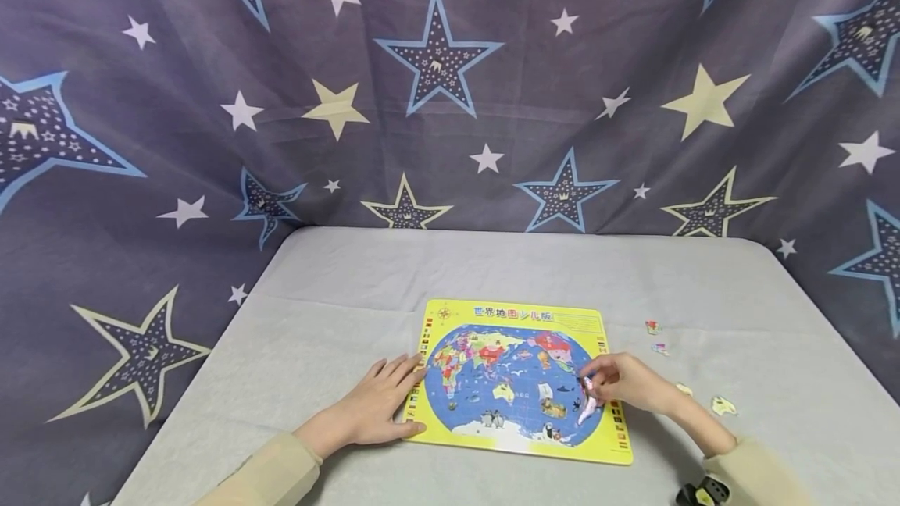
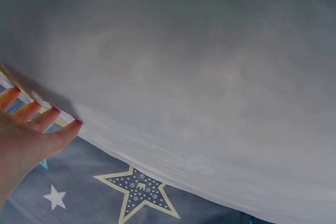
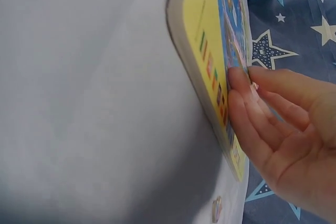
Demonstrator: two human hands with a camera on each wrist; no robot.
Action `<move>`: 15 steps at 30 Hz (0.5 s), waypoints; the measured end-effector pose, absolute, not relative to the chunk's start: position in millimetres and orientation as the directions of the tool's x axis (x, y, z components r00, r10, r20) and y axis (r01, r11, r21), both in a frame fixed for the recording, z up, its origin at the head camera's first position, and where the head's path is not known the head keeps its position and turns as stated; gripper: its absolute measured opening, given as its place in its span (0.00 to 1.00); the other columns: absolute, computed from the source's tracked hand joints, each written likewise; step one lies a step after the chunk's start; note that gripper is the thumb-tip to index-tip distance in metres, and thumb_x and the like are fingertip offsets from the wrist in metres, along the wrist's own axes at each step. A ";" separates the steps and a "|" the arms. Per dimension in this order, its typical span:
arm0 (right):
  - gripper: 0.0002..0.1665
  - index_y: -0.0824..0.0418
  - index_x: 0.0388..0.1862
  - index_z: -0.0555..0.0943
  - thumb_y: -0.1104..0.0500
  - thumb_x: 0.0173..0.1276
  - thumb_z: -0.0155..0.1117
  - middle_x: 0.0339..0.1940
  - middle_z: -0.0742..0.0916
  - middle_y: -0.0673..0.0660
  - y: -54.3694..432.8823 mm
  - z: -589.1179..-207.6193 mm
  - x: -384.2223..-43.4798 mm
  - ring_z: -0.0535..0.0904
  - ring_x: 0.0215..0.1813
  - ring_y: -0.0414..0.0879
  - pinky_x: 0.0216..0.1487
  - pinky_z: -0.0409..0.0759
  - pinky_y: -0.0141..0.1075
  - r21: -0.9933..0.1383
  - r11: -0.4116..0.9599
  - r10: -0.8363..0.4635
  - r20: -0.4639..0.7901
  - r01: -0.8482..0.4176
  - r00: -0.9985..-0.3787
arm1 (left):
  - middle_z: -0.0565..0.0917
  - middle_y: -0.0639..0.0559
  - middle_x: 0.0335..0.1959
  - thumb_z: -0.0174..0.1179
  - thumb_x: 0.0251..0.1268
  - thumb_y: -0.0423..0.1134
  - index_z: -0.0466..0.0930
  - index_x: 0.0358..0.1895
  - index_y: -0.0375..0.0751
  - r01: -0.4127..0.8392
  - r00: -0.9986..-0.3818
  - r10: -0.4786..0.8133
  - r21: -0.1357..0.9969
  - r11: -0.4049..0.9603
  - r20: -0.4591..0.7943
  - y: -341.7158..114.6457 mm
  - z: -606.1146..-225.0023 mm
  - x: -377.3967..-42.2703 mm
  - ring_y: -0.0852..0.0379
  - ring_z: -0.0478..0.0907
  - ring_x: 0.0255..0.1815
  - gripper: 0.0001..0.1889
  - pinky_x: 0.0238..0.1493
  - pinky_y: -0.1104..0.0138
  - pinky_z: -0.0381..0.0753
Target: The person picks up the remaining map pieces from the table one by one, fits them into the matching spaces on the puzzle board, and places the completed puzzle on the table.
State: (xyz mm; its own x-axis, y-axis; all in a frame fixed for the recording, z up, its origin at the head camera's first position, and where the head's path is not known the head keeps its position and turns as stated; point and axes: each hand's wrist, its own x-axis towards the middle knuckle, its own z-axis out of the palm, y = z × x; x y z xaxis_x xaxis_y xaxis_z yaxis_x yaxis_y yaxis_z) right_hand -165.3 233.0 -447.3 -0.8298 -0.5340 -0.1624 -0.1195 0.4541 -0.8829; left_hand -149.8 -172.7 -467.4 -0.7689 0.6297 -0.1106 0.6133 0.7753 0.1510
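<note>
A world-map puzzle board [image 1: 608, 451] with a yellow border and blue oceans lies flat on the table. My left hand [image 1: 376, 408] rests at its left edge, fingers spread over the border and thumb by the lower left corner. With thumb and fingertips, my right hand [image 1: 629, 381] pinches a pink and white puzzle piece [image 1: 586, 415] at the right side of the map. The right wrist view shows the right hand [image 3: 283, 124] from the side, its fingertips close above the board [image 3: 199, 3]. Part of the piece is hidden by the fingers.
Right of the board lie loose pieces: a red-green one [image 1: 653, 327], a purplish one [image 1: 659, 349], a small yellowish one [image 1: 683, 389] and a pale yellow one [image 1: 723, 405]. A star-patterned curtain [image 1: 450, 139] stands behind the grey-covered table [image 1: 337, 272].
</note>
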 end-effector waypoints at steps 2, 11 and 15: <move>0.16 0.77 0.43 0.75 0.72 0.54 0.58 0.25 0.81 0.59 231.8 -449.0 -165.6 0.78 0.26 0.45 0.29 0.78 0.34 -0.881 0.457 -0.528 -0.161 -0.119 -0.834 | 0.53 0.47 0.68 0.39 0.53 0.71 0.54 0.67 0.43 0.614 -0.769 0.630 0.149 0.775 -0.110 -172.4 -467.4 -149.9 0.46 0.49 0.68 0.44 0.61 0.48 0.51; 0.15 0.76 0.41 0.77 0.71 0.52 0.61 0.23 0.79 0.55 227.7 -450.6 -164.9 0.74 0.25 0.41 0.26 0.76 0.30 -0.853 0.507 -0.491 -0.170 -0.122 -0.854 | 0.53 0.47 0.68 0.39 0.54 0.71 0.54 0.67 0.42 0.618 -0.767 0.633 0.146 0.773 -0.105 -173.0 -467.9 -150.0 0.46 0.49 0.68 0.44 0.61 0.48 0.51; 0.16 0.74 0.40 0.78 0.70 0.49 0.63 0.22 0.79 0.53 226.1 -449.5 -164.0 0.72 0.24 0.39 0.25 0.73 0.28 -0.830 0.539 -0.483 -0.165 -0.143 -0.860 | 0.52 0.47 0.69 0.38 0.54 0.71 0.54 0.67 0.42 0.615 -0.768 0.630 0.146 0.775 -0.110 -173.4 -468.8 -150.1 0.46 0.48 0.68 0.44 0.61 0.48 0.51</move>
